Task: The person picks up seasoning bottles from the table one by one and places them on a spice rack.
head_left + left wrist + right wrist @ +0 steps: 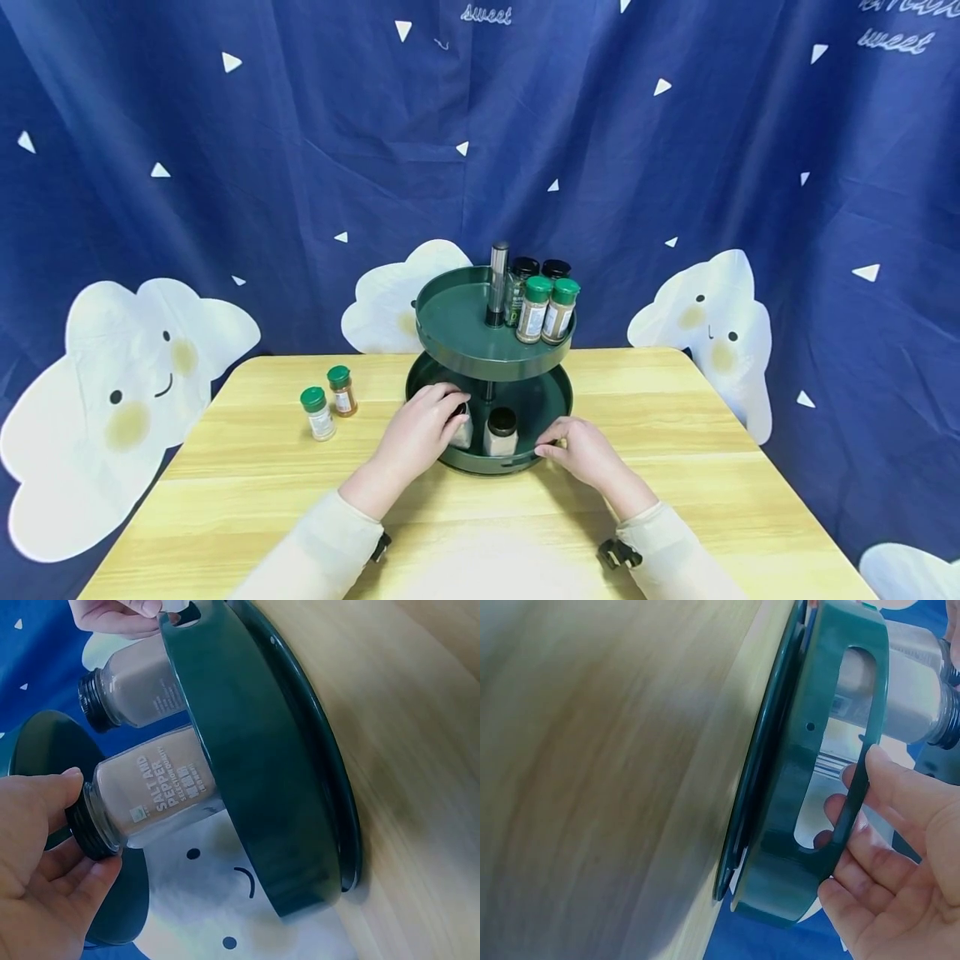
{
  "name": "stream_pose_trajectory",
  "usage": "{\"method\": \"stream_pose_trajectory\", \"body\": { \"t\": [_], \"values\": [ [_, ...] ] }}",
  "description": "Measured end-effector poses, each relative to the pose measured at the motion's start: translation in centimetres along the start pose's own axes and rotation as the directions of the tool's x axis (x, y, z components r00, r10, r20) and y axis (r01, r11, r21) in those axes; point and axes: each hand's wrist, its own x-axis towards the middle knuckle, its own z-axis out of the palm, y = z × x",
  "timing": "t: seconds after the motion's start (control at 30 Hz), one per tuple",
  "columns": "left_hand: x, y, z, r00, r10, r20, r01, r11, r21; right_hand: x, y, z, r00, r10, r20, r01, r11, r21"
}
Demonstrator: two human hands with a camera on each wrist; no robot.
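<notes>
On the two-tier green turntable, my left hand [422, 427] holds a glass spice jar [161, 784] by its black cap, fingers and thumb around the cap. White "salt and pepper" lettering shows on this jar, which stands in the lower tray [480, 463] at the left front. Beside it is a second black-capped jar [500, 440] with pale contents. My right hand [583, 452] pinches the lower tray's rim at the right, the thumb on top and fingertips reaching through the handle slot, as the right wrist view shows.
The upper tray [480, 363] carries two green-capped bottles [533, 317] and two black-capped jars [517, 296] on its right side, near the central post [498, 283]. Two green-capped shakers [321, 421] stand on the wooden table [262, 475] at left. A blue curtain [375, 125] hangs behind.
</notes>
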Motion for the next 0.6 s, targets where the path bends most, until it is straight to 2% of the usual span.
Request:
{"method": "stream_pose_trajectory", "body": {
  "t": [0.6],
  "values": [
    [0.09, 0.56, 0.57, 0.998, 0.006, 0.067, -0.007, 1.0, 0.027, -0.04, 0.02, 0.0, 1.0, 0.009, 0.002, -0.009, 1.0, 0.002]
  ]
}}
